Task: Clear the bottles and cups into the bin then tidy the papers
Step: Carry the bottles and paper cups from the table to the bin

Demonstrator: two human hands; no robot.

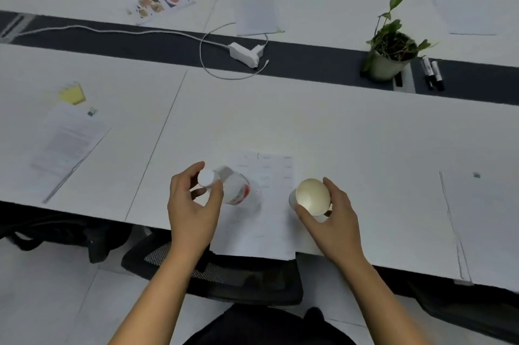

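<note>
The left hand [193, 201] grips a clear bottle [234, 187] just below its white cap, tilted over a sheet of paper [261, 221] at the near edge of the white bench [351, 142]; the right hand [332, 214] holds a paper cup [311, 197] beside it, mouth turned toward the camera

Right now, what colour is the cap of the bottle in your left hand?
White cap, clearest in the head view.

Print on the paper [269, 176] and bottle [237, 190] is unreadable.
</note>
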